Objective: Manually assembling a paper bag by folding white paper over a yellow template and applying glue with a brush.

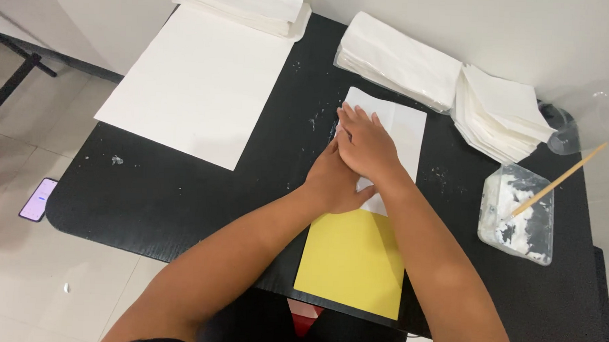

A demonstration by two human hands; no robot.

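A white folded paper (404,130) lies on the black table (182,194), overlapping the far end of a yellow sheet (352,260). My right hand (363,145) lies flat on the white paper with fingers spread, palm down. My left hand (333,182) rests flat just below and partly under the right hand, pressing on the paper's left edge. Neither hand grips anything.
A large white sheet (199,83) lies at the left with a paper stack (239,5) at its far end. More white paper stacks (403,60) (499,117) sit at the back right. A clear tub of white paste (519,215) holds a wooden stick (560,178). A phone (38,199) lies on the floor.
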